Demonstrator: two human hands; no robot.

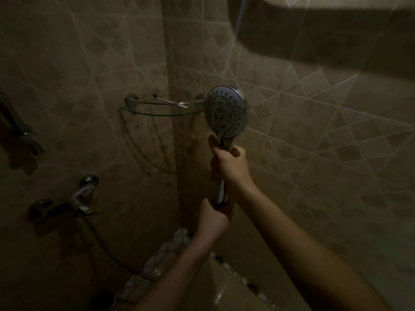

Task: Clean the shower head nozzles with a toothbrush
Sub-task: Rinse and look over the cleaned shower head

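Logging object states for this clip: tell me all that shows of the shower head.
The shower head is a round, chrome-looking handheld unit, its face dotted with dark nozzles around a central hub, turned toward the camera. It stands upright beside the glass corner shelf. The right hand grips the upper handle; the left hand holds its lower end.

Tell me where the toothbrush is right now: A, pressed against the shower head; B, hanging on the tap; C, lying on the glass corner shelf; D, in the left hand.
C: the toothbrush lies on the glass corner shelf, while the right hand and the left hand both grip the handle of the shower head.
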